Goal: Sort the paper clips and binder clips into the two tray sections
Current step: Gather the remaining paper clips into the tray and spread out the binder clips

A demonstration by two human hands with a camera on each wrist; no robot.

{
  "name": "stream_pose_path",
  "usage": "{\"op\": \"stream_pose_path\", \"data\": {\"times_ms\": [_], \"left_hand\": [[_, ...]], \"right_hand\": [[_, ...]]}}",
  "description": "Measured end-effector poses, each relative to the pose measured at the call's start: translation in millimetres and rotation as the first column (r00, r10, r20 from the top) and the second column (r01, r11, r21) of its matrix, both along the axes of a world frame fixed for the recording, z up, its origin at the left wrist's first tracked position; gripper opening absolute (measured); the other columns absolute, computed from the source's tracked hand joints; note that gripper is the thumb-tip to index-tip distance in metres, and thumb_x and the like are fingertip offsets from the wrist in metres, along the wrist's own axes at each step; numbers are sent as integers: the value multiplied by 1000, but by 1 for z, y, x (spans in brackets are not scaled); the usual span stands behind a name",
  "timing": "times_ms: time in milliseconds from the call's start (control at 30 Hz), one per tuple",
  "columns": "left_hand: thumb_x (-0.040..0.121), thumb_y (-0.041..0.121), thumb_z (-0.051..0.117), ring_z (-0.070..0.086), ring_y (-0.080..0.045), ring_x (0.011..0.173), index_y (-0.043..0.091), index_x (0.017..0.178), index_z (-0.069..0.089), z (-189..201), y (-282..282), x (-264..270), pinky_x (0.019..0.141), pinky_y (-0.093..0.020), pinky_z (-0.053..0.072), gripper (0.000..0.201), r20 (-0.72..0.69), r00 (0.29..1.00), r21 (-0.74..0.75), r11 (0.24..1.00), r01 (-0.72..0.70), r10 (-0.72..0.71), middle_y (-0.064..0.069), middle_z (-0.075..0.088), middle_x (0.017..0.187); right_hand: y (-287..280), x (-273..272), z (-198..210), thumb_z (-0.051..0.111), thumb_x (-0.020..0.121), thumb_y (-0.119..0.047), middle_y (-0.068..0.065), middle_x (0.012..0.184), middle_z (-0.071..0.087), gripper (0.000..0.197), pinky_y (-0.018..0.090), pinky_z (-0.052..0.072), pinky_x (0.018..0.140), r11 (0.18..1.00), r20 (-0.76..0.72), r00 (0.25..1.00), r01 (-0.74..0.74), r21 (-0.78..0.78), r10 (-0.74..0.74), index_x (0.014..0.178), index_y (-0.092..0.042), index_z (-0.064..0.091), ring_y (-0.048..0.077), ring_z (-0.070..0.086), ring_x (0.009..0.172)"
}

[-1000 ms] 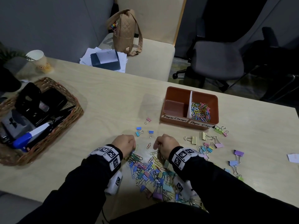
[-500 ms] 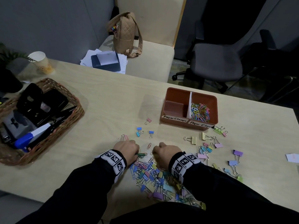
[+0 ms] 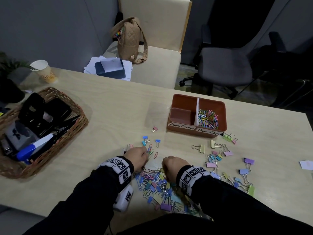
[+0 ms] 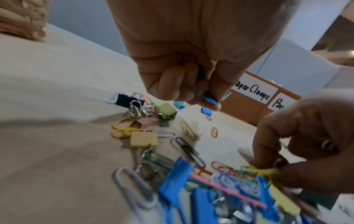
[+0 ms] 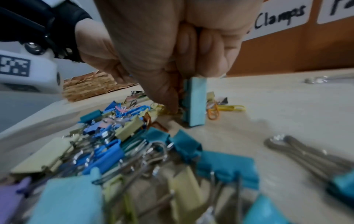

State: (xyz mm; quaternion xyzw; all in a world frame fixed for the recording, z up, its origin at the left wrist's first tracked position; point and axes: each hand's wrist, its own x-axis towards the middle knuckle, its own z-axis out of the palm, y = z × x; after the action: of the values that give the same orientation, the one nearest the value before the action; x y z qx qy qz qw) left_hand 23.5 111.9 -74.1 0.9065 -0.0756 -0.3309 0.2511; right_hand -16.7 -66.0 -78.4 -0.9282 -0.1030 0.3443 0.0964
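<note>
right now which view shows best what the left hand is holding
The left wrist view: the left hand pinches blue and green paper clips at its fingertips, seen close up. The head view shows the hand from above, with clips poking out past its fingers. The right wrist view shows only part of that hand, not the clips.

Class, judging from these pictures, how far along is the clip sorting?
Done: coloured paper clips fill the brown tray's right section; its left section looks bare. In hand: the left hand pinches blue and green paper clips; the right hand picks at the mixed pile. Left: every pastel binder clip.
</note>
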Motion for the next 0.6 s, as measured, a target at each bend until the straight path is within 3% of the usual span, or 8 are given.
{"op": "stream_pose_path", "data": {"times_ms": [100,167,300,367,467,500,533,600], "left_hand": [[99,15,41,48,-18,72,18,71,42,8,-8,3,63,-27,35,28,-44,995,-128,987,-93,88,4,49,69],[98,13,42,45,-16,70,20,68,41,17,-18,6,58,-25,30,31,-32,995,-175,980,-95,91,5,45,67],[98,14,44,43,-16,67,21,66,42,31,-45,14,57,-27,29,33,-29,998,-219,974,-57,51,5,43,64],[97,13,45,43,-15,64,21,65,44,35,-59,18,56,-27,28,33,-34,998,-245,968,-53,46,4,43,64],[97,11,47,41,-10,61,20,66,47,42,-79,23,55,-23,29,32,-49,998,-297,953,-61,49,4,43,63],[96,11,47,42,-10,62,20,65,48,43,-84,25,56,-23,30,32,-48,998,-306,950,-60,48,4,44,63],[96,11,48,44,-12,65,20,66,49,44,-89,26,59,-24,31,31,-42,998,-306,951,-53,42,4,46,65],[96,12,47,47,-16,73,18,72,53,44,-97,27,64,-26,31,25,-35,999,-285,958,-36,27,2,51,70]], "right_hand": [[-14,1,2,56,85,-4,1,108,62,25,30,50,85,974,-19,980,200,105,-199,104,-19,60,20,59,98],[-25,3,6,54,87,-2,1,101,67,24,31,54,83,884,-63,915,403,237,-400,99,-20,64,18,64,93],[-53,7,22,54,91,1,-4,73,72,22,25,53,55,514,-249,694,685,515,-676,86,-16,66,12,66,63],[-68,9,28,50,93,4,-9,50,59,21,18,35,38,346,-359,621,729,591,-696,86,-9,65,4,44,38],[-89,11,30,42,95,7,-3,48,40,23,13,23,34,-108,-689,415,808,580,-594,86,-1,61,3,26,33],[-94,11,30,41,96,7,-2,49,40,23,12,21,33,-191,-740,374,810,554,-559,86,0,60,3,25,34],[-97,10,29,41,96,7,-2,49,41,23,12,21,33,-218,-754,359,810,545,-550,85,-1,59,3,25,34],[-101,7,28,47,94,6,-2,49,45,20,13,22,34,-130,-698,384,817,562,-604,82,-4,60,4,26,35]]}}
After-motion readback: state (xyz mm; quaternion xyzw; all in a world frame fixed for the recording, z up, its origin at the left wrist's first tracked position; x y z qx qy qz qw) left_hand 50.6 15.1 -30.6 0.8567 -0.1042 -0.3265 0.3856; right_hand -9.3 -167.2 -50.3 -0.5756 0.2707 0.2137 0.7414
